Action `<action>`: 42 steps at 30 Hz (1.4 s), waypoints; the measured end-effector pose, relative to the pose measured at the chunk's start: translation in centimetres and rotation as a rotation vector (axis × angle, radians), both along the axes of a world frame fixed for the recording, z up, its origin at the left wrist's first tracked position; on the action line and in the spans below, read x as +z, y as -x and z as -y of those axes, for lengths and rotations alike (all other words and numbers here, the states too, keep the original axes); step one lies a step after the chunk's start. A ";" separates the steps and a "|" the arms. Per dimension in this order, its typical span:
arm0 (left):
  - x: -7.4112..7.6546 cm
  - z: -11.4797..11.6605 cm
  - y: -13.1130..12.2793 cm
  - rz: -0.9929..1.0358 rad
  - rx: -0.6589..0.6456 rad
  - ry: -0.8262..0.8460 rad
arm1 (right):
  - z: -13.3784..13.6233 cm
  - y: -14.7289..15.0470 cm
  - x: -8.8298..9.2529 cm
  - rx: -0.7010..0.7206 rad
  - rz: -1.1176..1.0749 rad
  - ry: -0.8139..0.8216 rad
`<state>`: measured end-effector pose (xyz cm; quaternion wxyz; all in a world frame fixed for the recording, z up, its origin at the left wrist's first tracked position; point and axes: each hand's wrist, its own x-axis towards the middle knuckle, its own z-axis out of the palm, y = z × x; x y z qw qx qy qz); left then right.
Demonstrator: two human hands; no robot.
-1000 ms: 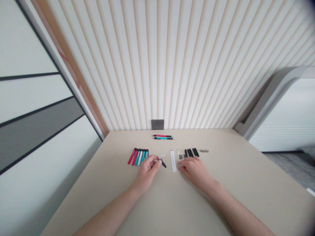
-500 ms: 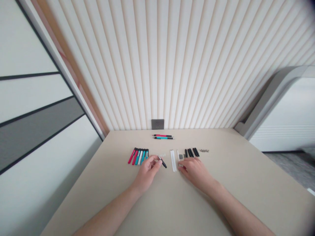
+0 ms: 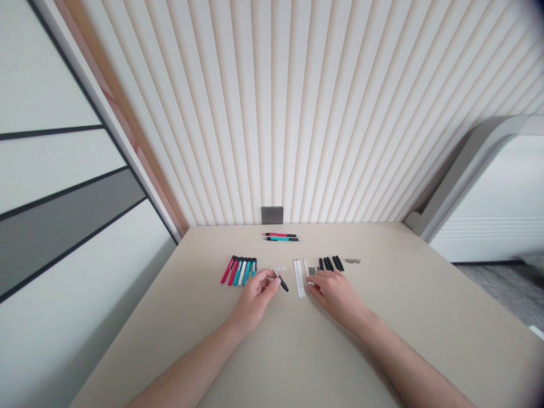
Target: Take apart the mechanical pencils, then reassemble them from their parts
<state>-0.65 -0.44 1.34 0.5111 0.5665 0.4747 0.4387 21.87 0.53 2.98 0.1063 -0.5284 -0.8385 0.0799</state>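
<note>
Through the head camera we look down on a plain beige tabletop (image 3: 297, 351) set against a ribbed white wall.

Our left hand (image 3: 254, 299) is curled, with thumb and forefinger pinched on a short black pen piece (image 3: 281, 281). The piece sticks out from the fingertips toward two o'clock, tilted, with its far end low over the table.

At eleven o'clock from that hand a tight row of red, teal and white pen barrels (image 3: 239, 270) lies side by side. A few tiny white bits (image 3: 278, 268) sit at twelve o'clock from the black piece.

Our right hand (image 3: 336, 293) lies palm down on the table with its fingers stretched toward ten o'clock. The fingertips are just beside a pair of thin white tubes (image 3: 300, 277). We cannot tell whether they nip anything.

At twelve o'clock from this hand lie small dark grey pieces (image 3: 311, 271) and a row of short black grip sleeves (image 3: 332, 263). Small grey springs (image 3: 352, 260) lie farther out at one o'clock.

Well beyond both hands, at twelve o'clock near the table's far edge, two assembled pens, one red and one teal (image 3: 281, 237), lie crosswise and parallel. A grey wall socket (image 3: 272, 215) sits above them.
</note>
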 end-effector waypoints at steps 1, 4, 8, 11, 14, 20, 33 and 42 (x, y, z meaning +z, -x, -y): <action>0.1 0.0 0.0 0.003 -0.003 0.002 | 0.1 0.0 0.1 0.002 -0.039 -0.019; 0.3 0.1 -0.2 0.018 -0.012 0.006 | 0.7 0.5 0.3 0.033 -0.192 -0.074; 0.5 0.3 -0.3 0.043 -0.024 0.000 | 1.5 1.5 -0.1 0.132 -0.340 -0.071; 0.4 0.3 -0.2 0.048 -0.052 -0.009 | 1.6 2.2 -0.6 0.195 -0.367 -0.061; 0.2 0.2 -0.1 0.027 -0.064 -0.045 | 1.3 2.2 -1.1 0.199 -0.397 -0.074; -0.1 0.1 0.3 -0.200 0.000 -0.233 | 0.6 1.6 -1.6 0.154 -0.449 -0.085; -0.2 -0.5 1.5 -0.559 -0.031 -0.713 | 0.6 1.2 -1.3 0.190 -0.493 -0.078; -0.1 0.0 1.2 -0.521 -0.084 -0.717 | 0.4 1.4 -1.6 0.235 -0.488 -0.084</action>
